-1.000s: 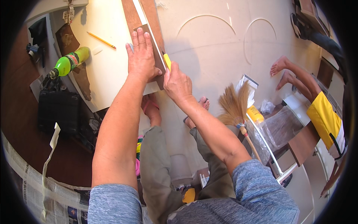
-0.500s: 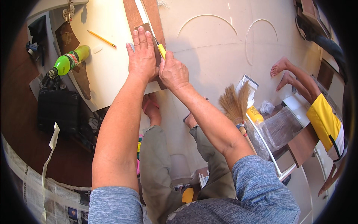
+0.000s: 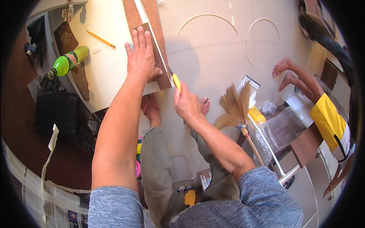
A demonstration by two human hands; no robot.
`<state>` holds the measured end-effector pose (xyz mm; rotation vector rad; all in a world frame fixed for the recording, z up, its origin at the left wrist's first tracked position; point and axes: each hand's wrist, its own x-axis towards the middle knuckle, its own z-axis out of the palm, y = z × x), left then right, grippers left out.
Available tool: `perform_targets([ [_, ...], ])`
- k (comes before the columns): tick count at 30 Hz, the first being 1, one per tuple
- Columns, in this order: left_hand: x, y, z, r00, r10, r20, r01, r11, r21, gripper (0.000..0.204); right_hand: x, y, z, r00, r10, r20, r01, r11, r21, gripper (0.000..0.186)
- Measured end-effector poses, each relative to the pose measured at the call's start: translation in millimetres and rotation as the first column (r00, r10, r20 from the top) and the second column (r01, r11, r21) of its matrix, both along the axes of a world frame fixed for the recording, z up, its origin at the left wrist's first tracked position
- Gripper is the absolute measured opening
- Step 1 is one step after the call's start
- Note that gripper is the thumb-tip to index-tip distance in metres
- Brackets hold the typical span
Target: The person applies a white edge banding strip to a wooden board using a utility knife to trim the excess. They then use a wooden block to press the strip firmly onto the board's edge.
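A pale board (image 3: 108, 72) lies before me with a brown wood-look strip (image 3: 154, 22) along its right edge. A thin white strip (image 3: 142, 11) runs lengthwise over the brown one. My left hand (image 3: 140, 57) presses flat, fingers stretched, on a darker brown flat piece (image 3: 163, 79) lying beside the white strip. My right hand (image 3: 187, 102) is wrapped round a yellow-handled cutter knife (image 3: 176, 81). The knife's dark tip points up and left, close to the right edge of the brown strip near its lower end. Whether the blade touches it, I cannot tell.
A yellow pencil (image 3: 100, 38) and a green bottle (image 3: 67, 64) lie to the left, with a black case (image 3: 57, 114) below. To the right are a straw broom (image 3: 234, 104), plastic-wrapped panels (image 3: 283, 129) and a person in yellow shorts (image 3: 329, 121). Curved thin strips (image 3: 209, 16) lie ahead.
My right hand has drawn the knife toward me and slightly right, down along the strip's edge. My left hand stays pressed on the brown piece, its thumb now spread to the right.
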<state>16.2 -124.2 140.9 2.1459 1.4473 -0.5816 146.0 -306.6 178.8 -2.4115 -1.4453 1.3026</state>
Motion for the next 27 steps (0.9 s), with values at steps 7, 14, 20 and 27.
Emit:
perform_targets([
  [7, 1.3, -1.5, -4.8, 1.000, -0.019, -0.024, 0.019, 1.000, -0.003, 0.152, -4.2, 92.4, -40.4, 1.000, -0.024, -0.004, 0.024, 0.982, 0.190, 0.024],
  [14, -4.9, -8.0, -20.8, 0.999, 0.009, 0.050, -0.013, 0.997, 0.079, 0.148, -9.9, 92.6, -51.2, 1.000, 0.015, 0.002, -0.015, 0.980, 0.197, 0.024],
  [20, -3.1, -5.8, -17.5, 1.000, -0.004, 0.015, 0.003, 0.998, 0.066, 0.148, -13.5, 92.3, -44.0, 0.999, 0.038, 0.004, -0.038, 0.990, 0.138, 0.024],
  [27, 3.3, 2.4, 4.1, 1.000, -0.004, -0.030, 0.003, 0.999, -0.040, 0.153, -8.9, -3.1, -22.9, 0.995, 0.096, 0.031, -0.095, 0.995, -0.024, 0.024],
])
